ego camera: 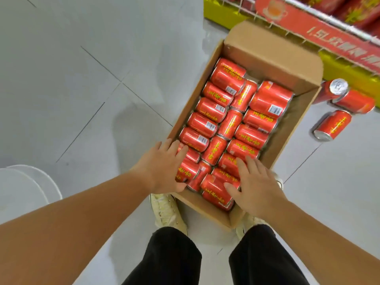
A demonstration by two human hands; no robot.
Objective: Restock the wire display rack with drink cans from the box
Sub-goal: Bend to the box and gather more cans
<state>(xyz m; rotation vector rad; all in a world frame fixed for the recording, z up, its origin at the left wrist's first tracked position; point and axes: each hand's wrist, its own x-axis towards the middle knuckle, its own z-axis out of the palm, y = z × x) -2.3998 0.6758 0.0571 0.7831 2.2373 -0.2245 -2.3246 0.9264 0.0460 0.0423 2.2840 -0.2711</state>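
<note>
An open cardboard box (273, 64) lies on the floor in front of me, filled with several red drink cans (232, 124) lying on their sides. My left hand (164, 167) rests with spread fingers on the cans at the box's near left corner, its thumb under a can. My right hand (255, 182) lies flat on the cans at the near right, fingers straight. The wire display rack (308, 19) with a red banner crosses the top right corner, red packs behind it.
Three loose red cans (333, 125) lie on the tiled floor right of the box, below the rack. My two feet in pale shoes (166, 210) stand at the box's near end. A white round object (26, 188) sits at the left edge.
</note>
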